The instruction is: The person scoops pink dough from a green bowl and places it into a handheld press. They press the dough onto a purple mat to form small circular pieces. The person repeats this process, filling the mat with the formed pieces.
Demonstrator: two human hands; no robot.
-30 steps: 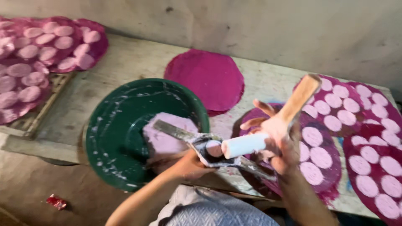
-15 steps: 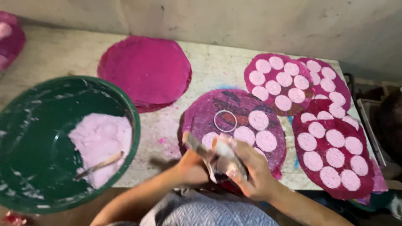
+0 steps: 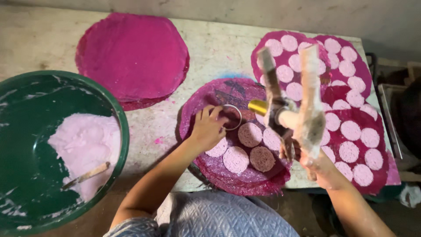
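My left hand (image 3: pixel 206 128) rests on a round magenta sheet (image 3: pixel 206 98) and grips a small metal ring (image 3: pixel 231 117) that lies flat on it. Several pale pink rounds (image 3: pixel 250 134) sit on that sheet just right of the ring. My right hand (image 3: pixel 312 161) holds up a paste-smeared tool (image 3: pixel 287 115) with two long wooden handles and a brass-coloured tip. The tool hangs above the sheet's right side and hides part of it.
A big green basin (image 3: pixel 119 118) at the left holds pale pink paste (image 3: pixel 85 142) and a wooden stick (image 3: pixel 86 175). A stack of plain magenta sheets (image 3: pixel 131 57) lies at the back. Sheets covered with pink rounds (image 3: pixel 351 127) fill the right, near the table's edge.
The view has closed in on the sheets. My left hand left the tool and went onto the ring. My right hand raised the tool upright over the sheet.
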